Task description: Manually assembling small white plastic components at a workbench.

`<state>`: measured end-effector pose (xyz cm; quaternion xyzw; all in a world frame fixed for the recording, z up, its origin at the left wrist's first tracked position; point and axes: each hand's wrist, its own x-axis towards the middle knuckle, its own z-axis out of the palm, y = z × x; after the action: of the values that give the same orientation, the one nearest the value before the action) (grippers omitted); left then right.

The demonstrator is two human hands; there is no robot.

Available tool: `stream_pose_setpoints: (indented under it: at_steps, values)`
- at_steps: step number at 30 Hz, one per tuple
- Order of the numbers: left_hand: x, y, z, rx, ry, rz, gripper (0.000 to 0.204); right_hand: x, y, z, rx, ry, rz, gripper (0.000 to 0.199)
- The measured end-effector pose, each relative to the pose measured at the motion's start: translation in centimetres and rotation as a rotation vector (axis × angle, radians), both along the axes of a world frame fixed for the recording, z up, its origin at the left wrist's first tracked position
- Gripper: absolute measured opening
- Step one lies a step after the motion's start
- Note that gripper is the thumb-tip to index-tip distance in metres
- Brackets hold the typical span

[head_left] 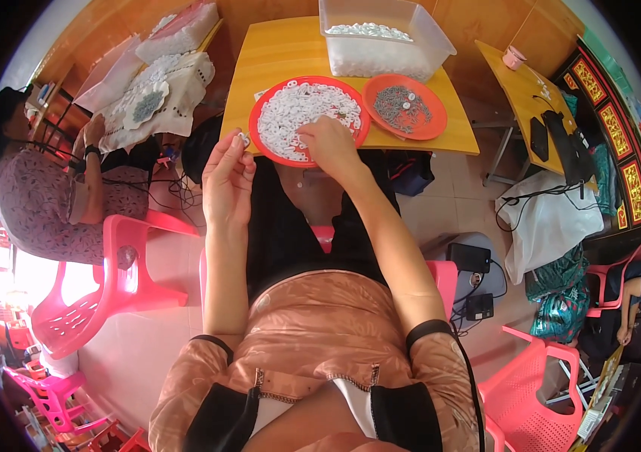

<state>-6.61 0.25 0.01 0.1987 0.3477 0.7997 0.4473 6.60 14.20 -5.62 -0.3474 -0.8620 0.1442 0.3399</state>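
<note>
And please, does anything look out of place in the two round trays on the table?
Yes, slightly: at least one white piece lies on the orange tray, among small grey pieces. It looks odd because white pieces mostly fill the neighbouring red tray; it may be intended.

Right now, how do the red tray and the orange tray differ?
The red tray looks larger than the orange tray. The red one is mostly covered with white pieces; the orange one holds mainly grey pieces, leaving bare patches. The right hand is at the red one, none at the orange. Both are round and on the yellow table.
</note>
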Motion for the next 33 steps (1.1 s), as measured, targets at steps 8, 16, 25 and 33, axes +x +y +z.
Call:
stream_pose_setpoints:
  at_steps: [8,16,25,33]
  values:
    - [0.2,0.1,0.0,0.013,-0.012,-0.013,0.022,1.0,1.9,-1.8,-0.013,-0.166,0.046,0.016]
    - [0.6,0.1,-0.3,-0.017,0.002,-0.041,0.024,0.7,2.0,-1.4,0.002,-0.109,0.008,0.02]
    - [1.1,0.2,-0.5,0.013,-0.017,-0.051,0.02,-0.5,2.3,-1.5,0.249,-0.255,0.169,0.014]
    - [0.8,0.7,-1.5,-0.028,-0.057,-0.087,0.021,-1.1,3.6,-0.8,-0.156,-0.336,0.184,0.014]
